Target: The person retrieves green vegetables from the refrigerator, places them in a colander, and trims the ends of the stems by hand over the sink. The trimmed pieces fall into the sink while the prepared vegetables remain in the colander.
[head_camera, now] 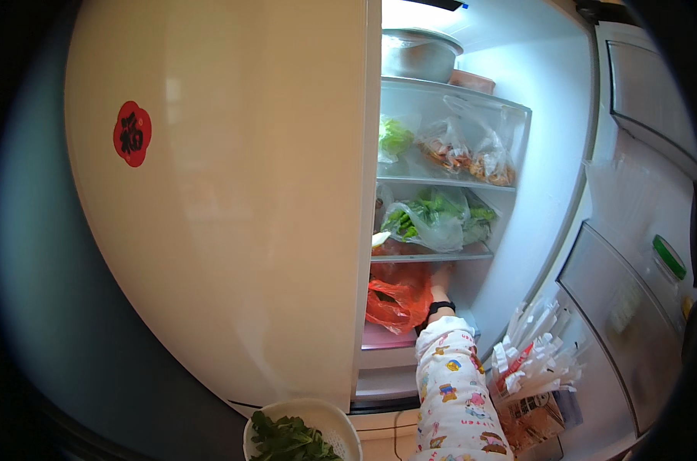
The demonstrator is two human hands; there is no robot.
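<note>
My right hand [441,278] reaches deep into the lower shelf space of a refrigerator. It is beside a red plastic bag [399,302] with something dark inside, and the fingers are blurred behind the bag and under the glass shelf. A black band circles the wrist, below which is a white printed sleeve. Low in the picture is a white plastic colander [345,429] with dark green leaves [294,441] in it. My left hand is out of view.
Above are clear bags of green vegetables [435,213], bagged brown food [446,144], a lettuce [394,137] and a metal pot [420,55]. The left door [239,201] is closed. The open right door holds white plastic packets [538,351] and a green-lidded jar [669,257].
</note>
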